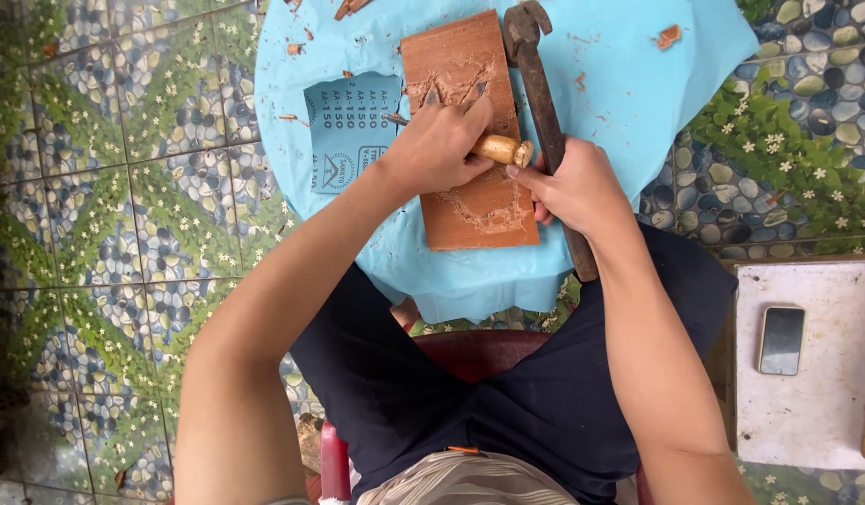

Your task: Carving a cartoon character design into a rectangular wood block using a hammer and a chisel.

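On the wooden board (470, 140), the left hand (439, 148) grips a chisel (501, 149) lying crosswise (butt end rightward), touching the right hand (575, 190) clenched around the hammer (547, 112).

Pebble-and-flower patterned floor tiles (124, 187), red plastic chair (470, 351), white side table (807, 411)

cloth: a light blue sheet (629, 103) covers the round tabletop, wood chips (669, 36) scattered on it
phone: dark, face up (781, 339) on a white slab (807, 411) at the right
floor: pebble-and-flower tiles (124, 206)
chair: red seat (470, 351)
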